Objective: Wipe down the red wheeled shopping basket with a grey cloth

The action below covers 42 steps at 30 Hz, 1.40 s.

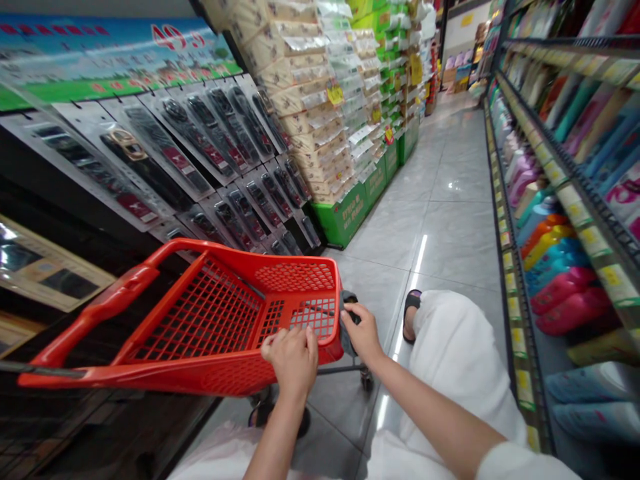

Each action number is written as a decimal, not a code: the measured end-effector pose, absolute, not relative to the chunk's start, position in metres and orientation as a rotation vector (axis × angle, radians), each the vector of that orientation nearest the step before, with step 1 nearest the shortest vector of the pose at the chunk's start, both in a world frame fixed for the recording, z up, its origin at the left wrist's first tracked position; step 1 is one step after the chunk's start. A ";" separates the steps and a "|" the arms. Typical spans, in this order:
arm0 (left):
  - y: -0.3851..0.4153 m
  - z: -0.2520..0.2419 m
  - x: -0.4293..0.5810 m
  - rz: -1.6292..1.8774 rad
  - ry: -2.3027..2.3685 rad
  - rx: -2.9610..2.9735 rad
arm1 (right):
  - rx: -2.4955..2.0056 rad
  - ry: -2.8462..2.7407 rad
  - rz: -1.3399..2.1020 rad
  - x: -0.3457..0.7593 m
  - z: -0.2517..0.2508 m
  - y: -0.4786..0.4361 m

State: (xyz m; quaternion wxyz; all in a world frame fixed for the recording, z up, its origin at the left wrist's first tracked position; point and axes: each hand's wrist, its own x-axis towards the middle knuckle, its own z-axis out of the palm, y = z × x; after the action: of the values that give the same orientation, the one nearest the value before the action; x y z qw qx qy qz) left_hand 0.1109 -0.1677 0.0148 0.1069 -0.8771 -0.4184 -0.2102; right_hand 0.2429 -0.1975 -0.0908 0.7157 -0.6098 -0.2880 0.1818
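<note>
While the red basket trolley (220,320) stands on the aisle floor (450,220), both hands are on its near end wall. The left hand (293,357) has fingers (287,337) curled shut over the mesh rim. The right hand (360,331) is wrapped round a dark part (349,298) at the right corner (wheel or grip, can't tell). Trolley's long axis runs left from the hands, handle (105,307) at the far end. Left hand is nearer its middle.

Person is wearing loose white legwear (460,360) and a white sleeve (517,465) — a dark open sandal (413,300) is covering the foot.
</note>
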 end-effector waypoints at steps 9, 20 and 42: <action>-0.163 0.012 0.112 -0.602 -1.224 -2.546 | -1.454 -0.608 0.435 0.323 -0.071 -0.104; -0.154 0.009 0.126 -0.599 -1.286 -2.475 | -1.311 -0.646 0.331 0.214 -0.103 -0.204; -0.167 0.010 0.102 -0.602 -1.154 -2.461 | -1.287 -0.308 0.553 0.274 -0.137 -0.141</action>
State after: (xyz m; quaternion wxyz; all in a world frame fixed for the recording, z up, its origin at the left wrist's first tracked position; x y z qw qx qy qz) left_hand 0.1025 -0.1668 0.0100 0.1778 -0.8699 -0.4079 -0.2128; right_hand 0.2743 -0.1415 -0.1368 0.7537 -0.5897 -0.1411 0.2534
